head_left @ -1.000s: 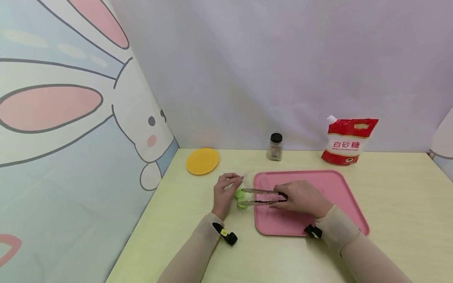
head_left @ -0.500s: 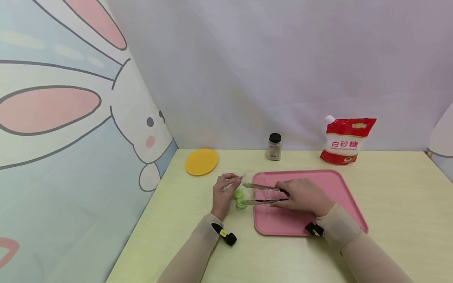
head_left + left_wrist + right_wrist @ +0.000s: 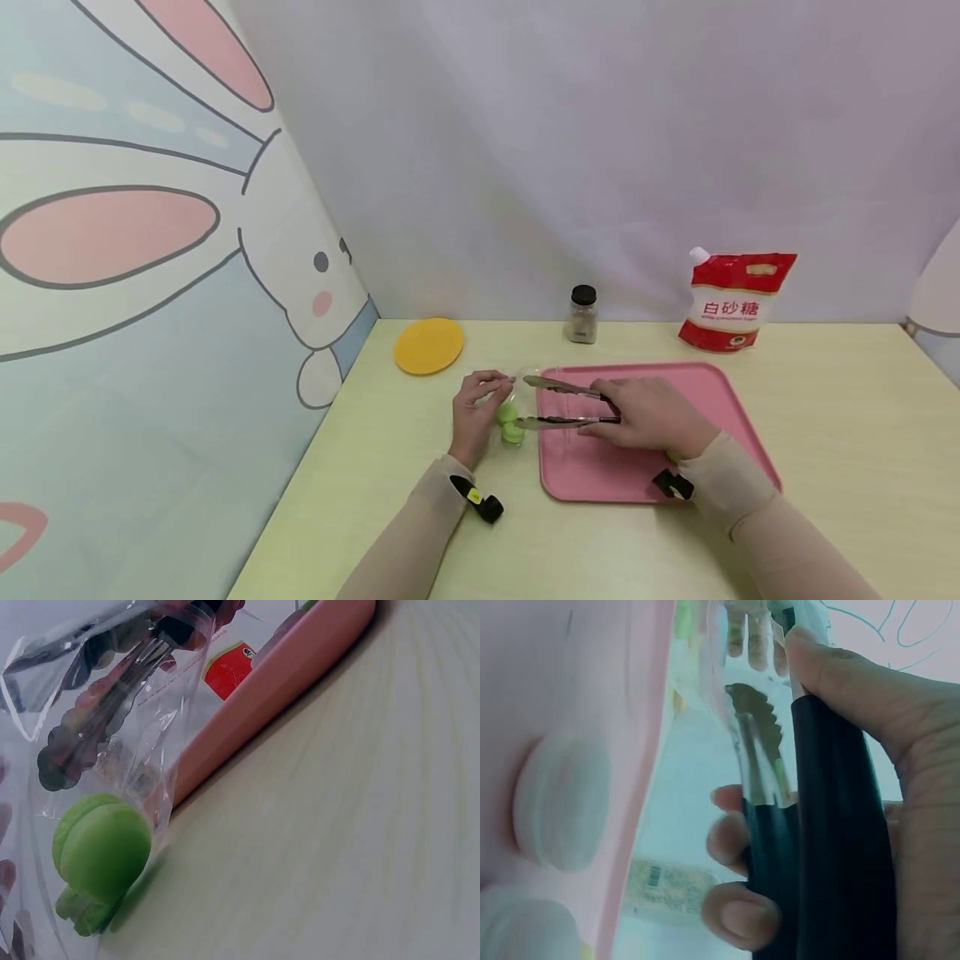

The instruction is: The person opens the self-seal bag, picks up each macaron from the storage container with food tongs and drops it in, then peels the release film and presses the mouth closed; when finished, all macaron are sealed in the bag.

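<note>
My left hand (image 3: 476, 412) pinches the edge of a clear plastic bag (image 3: 527, 374) at the left of the pink tray (image 3: 551, 479). Inside the bag lie green macarons (image 3: 109, 851), low down near the table. Metal tongs (image 3: 566, 421) with black handles are gripped in my right hand (image 3: 651, 417), fingers and thumb wrapped around the handles. Their two arms stand apart, tips reaching into the bag, with nothing seen between them. In the right wrist view, pale macarons (image 3: 562, 802) rest on the tray beneath that hand, mostly hidden from the head view.
A yellow plate (image 3: 429, 346) lies at the back left of the table. Behind the tray stand a black-capped spice jar (image 3: 582, 315) and, farther right, a red and white sugar pouch (image 3: 737, 300). A wall with a rabbit picture (image 3: 285, 275) borders the left side.
The tongs have spread wider and drawn slightly right and back with my right hand, leaving the green macarons in the bag. My left hand keeps its place on the bag.
</note>
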